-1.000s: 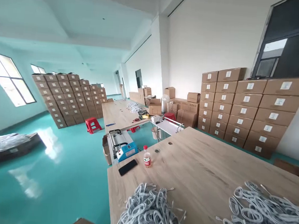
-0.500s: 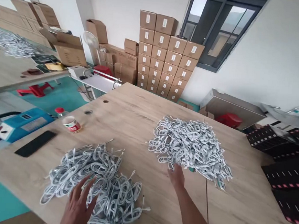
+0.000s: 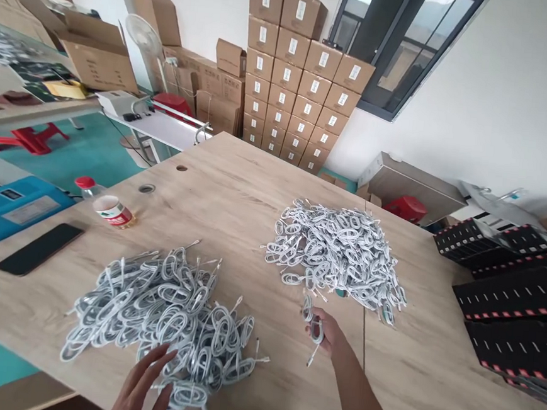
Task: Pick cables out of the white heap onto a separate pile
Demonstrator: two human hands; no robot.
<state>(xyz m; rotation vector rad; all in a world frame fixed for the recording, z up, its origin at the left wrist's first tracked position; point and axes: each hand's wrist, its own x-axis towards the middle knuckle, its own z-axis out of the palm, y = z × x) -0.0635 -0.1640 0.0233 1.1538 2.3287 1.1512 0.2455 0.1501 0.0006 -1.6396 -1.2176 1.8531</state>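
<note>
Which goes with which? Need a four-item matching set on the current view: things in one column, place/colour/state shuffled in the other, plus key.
Column one
1. Right hand
2. Phone
3. Left hand
4. Bottle

Column two
A. Open, at the near side of the left cable pile
B. Topped with a red cap
C. Closed on coiled cable
D. Black, lying on the table

Pairs: 1-C, 2-D, 3-A, 4-B

Tabletop [image 3: 238, 227] smooth, wood-grained, matt; coiled cables [image 3: 165, 307] plastic-looking; bottle [image 3: 113, 210] clear plastic; cartons [image 3: 305, 89] matt cardboard.
</note>
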